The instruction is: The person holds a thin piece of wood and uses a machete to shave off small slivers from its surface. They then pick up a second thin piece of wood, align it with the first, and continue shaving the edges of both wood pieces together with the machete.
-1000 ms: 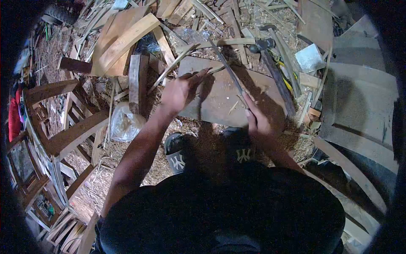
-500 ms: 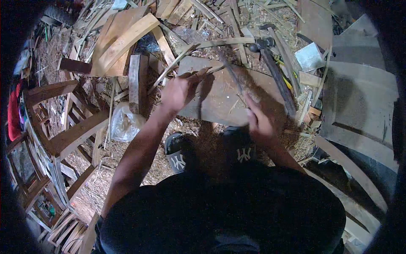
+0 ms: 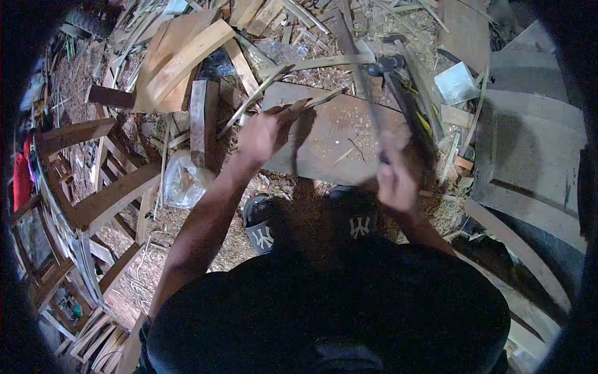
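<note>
My left hand is closed around a thin wooden stick, whose pale end points right above a flat wooden board. In my right hand, blurred by motion, is a long-bladed knife. Its dark blade slants up and away, to the right of the stick and apart from it. Small chips and a thin splinter lie on the board. Beyond the board lies a hammer with a light wooden handle.
A dark bar lies along the board's right side. A clear plastic bag is left of my left forearm. Wooden frames stand at left, and a panel lies at right. Shavings and scrap wood cover the ground around my sandals.
My right hand has moved slightly right and toward me, and the knife blade has swung up and away from the stick. The stick's tip now points slightly higher. My left hand stays put.
</note>
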`<action>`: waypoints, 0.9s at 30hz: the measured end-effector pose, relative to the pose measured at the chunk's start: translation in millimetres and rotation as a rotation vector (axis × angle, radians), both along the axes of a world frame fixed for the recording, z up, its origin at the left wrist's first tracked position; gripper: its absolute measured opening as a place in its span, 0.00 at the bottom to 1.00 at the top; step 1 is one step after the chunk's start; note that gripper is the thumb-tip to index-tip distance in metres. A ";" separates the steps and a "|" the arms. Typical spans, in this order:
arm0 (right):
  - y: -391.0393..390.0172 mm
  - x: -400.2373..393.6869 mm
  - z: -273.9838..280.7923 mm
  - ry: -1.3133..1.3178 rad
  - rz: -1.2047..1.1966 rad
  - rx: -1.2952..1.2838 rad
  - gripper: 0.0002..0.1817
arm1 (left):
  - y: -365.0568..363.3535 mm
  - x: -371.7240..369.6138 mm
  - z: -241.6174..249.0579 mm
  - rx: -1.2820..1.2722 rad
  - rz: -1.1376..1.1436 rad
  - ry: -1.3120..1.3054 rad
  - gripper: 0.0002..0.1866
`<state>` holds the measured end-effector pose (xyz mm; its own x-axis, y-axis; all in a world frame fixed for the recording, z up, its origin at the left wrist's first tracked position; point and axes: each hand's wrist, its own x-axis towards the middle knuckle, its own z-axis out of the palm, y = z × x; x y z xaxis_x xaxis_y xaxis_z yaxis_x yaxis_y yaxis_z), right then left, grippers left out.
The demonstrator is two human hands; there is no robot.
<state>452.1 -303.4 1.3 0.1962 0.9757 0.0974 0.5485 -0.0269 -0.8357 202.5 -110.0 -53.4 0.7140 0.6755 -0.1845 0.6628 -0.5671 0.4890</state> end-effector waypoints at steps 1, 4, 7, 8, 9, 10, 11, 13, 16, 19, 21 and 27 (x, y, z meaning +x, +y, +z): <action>4.1 2.8 -10.2 -0.265 0.141 -0.045 0.26 | -0.5 3.5 10.9 -0.016 0.002 -0.015 0.28; 13.1 -13.6 -3.5 -0.070 0.044 0.055 0.25 | 1.8 4.1 12.4 0.000 0.004 -0.035 0.29; 17.6 -6.1 45.7 0.419 -0.110 -0.567 0.24 | -1.3 3.6 16.3 0.001 -0.003 0.023 0.29; 19.3 -8.3 58.5 0.417 -0.138 -0.523 0.25 | -0.8 4.9 18.2 -0.016 0.013 0.072 0.30; 20.6 -10.6 68.9 0.417 -0.138 -0.524 0.25 | -0.9 4.7 15.0 -0.018 0.012 0.073 0.30; 22.1 -12.4 77.7 0.405 -0.171 -0.378 0.25 | -0.8 5.0 9.0 -0.009 0.012 0.010 0.31; 21.6 -13.6 81.8 0.393 -0.201 -0.231 0.25 | -1.0 5.0 5.6 0.000 0.013 -0.052 0.32; 4.5 -4.0 61.7 0.377 -0.198 -0.153 0.26 | -0.6 7.3 12.0 0.006 0.004 -0.029 0.31; -6.7 -0.1 22.8 -0.022 0.002 -0.107 0.27 | 0.2 5.9 13.1 0.013 -0.013 -0.040 0.29; 14.4 -13.8 36.8 -0.070 0.055 -0.521 0.27 | 0.5 8.1 29.1 -0.012 0.007 -0.063 0.27; 9.8 -7.1 8.7 -0.097 0.099 -0.099 0.26 | 2.4 4.3 21.9 -0.039 0.029 -0.044 0.25; 18.1 0.7 47.4 0.874 -0.157 -0.549 0.27 | 6.5 -1.6 -5.6 -0.096 0.025 0.077 0.23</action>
